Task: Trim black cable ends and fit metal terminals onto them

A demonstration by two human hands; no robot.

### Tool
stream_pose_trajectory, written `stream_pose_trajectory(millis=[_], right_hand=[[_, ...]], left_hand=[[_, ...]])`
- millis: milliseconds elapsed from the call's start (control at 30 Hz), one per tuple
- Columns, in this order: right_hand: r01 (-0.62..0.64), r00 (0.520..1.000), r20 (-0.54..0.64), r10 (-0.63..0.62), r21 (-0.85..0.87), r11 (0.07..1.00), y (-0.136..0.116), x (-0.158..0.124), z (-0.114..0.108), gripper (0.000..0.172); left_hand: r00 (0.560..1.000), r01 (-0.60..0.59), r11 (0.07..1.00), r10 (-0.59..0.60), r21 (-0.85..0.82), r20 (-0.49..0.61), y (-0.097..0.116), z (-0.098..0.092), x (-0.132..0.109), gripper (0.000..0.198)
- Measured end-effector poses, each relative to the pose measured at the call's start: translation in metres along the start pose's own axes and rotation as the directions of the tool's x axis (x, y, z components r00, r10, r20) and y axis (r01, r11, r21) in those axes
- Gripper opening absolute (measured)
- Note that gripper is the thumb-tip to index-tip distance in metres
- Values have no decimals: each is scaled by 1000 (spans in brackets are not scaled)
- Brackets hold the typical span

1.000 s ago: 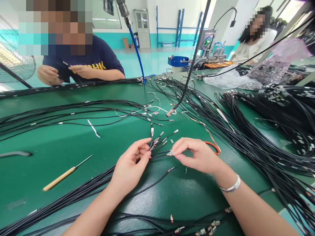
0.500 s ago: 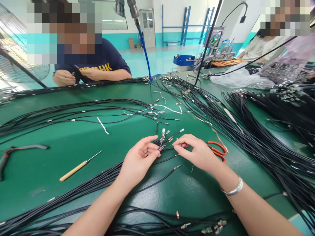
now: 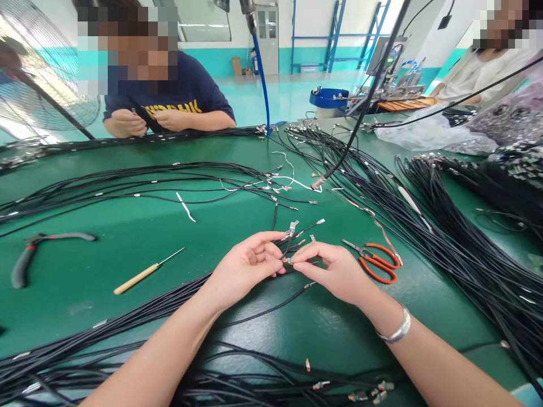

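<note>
Looking down, I see my left hand [image 3: 245, 272] curled around a few thin black cables [image 3: 309, 228], fingers pressed together. My right hand [image 3: 335, 272] pinches a small silver crimped terminal [image 3: 289, 260] between thumb and forefinger, just beside my left fingertips. Both hands hover over a green workbench mat [image 3: 63, 282]. To my right lie orange-handled scissors [image 3: 375, 277]; to my left, a wooden-handled awl [image 3: 138, 278] and red-and-black pliers [image 3: 63, 236]. Bundled black cables [image 3: 466, 271] spread along the right. At the far side, a co-worker in a navy T-shirt [image 3: 178, 107] works with both hands.
</note>
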State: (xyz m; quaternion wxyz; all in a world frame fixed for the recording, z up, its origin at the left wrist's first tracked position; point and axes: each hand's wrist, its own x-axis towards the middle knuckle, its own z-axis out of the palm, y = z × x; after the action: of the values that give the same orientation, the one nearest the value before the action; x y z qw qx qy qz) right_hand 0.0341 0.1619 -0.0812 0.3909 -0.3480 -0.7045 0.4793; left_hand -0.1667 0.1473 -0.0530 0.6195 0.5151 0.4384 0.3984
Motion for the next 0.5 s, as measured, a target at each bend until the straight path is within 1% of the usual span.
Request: stream_pose_trajectory(millis=[167, 267, 333, 433, 500], right_hand=[[172, 984, 38, -172, 2, 985, -3, 0, -2, 10], [227, 973, 50, -227, -8, 974, -6, 0, -3, 11], [184, 982, 41, -183, -8, 983, -8, 0, -1, 9], [8, 999, 31, -8, 8, 1000, -8, -1, 2, 4], [-100, 995, 16, 100, -3, 995, -5, 1, 4, 5]], left_hand=[[999, 36, 999, -35, -36, 24, 1, 0, -1, 46], [999, 24, 998, -23, -51, 29, 2, 0, -2, 44], [1000, 15, 998, -13, -59, 29, 3, 0, -2, 41], [999, 13, 999, -11, -38, 39, 2, 2, -3, 40], [999, 2, 1000, -3, 25, 47, 0, 3, -2, 38]])
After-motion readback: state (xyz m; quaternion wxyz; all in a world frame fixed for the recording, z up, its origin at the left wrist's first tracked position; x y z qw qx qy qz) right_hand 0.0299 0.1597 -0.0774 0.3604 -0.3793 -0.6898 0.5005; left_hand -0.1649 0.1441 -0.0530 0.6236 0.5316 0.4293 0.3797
